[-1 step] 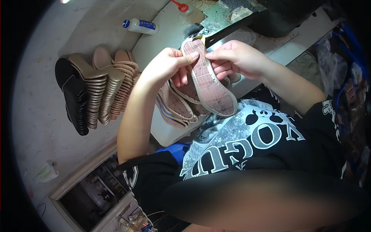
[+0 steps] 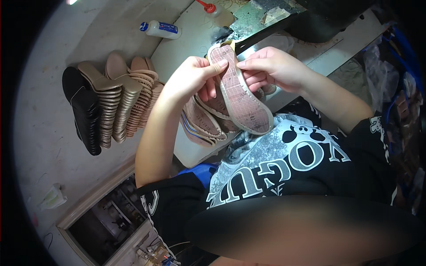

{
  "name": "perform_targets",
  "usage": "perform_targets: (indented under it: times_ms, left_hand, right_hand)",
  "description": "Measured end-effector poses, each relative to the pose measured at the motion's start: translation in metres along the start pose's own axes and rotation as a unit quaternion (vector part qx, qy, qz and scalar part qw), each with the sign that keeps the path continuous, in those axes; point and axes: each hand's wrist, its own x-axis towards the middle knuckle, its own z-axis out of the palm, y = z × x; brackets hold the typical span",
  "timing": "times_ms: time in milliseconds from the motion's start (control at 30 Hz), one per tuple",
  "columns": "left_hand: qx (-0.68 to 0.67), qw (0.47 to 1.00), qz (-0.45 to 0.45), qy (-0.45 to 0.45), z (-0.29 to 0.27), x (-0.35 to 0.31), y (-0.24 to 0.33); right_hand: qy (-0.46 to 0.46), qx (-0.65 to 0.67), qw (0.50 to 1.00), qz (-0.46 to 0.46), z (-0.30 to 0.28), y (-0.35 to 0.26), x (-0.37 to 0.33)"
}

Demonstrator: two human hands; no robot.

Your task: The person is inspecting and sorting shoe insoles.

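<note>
In the head view, the pink insole [image 2: 246, 106] is between your two hands, held up over the worktop [image 2: 191, 153] in front of your body. Its long axis slants from the narrower end, up by the dark machine arm [image 2: 266, 34], down and rightward to the broad rounded end near your shirt [image 2: 248, 159]. The relation that counts is this slant against your grip: both hands meet the insole along its upper part, so most of its length runs from your fingers back toward you.

Your left hand [image 2: 195, 75] is closed on it, thumb flat on the lined face and reaching well in from the left edge, fingers bent at the side and partly out of sight behind. Your right hand [image 2: 279, 66] comes from the opposite side and appears to pinch the pale edge between thumb and forefinger, almost level with your left thumb; its other fingers curl just below, beside that edge. Neither hand is clearly nearer, though the left covers more of the face.

Below your left grip, more insoles [image 2: 202, 122] lie layered on the worktop. Whether the narrow end touches the machine arm, you cannot tell from here
</note>
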Motion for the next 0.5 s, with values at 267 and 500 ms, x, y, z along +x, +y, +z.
perform_targets:
  times_ms: [267,500]
  left_hand:
    - [-0.122,0.992,0.043,-0.002,-0.015,0.004,-0.026]
    - [-0.119,0.993,0.015,0.021,-0.013,0.003,-0.018]
  right_hand:
    - [-0.013,0.094,0.995,-0.041,0.025,0.019,0.017]
    - [-0.032,0.067,0.996,-0.051,0.008,0.016,0.021]
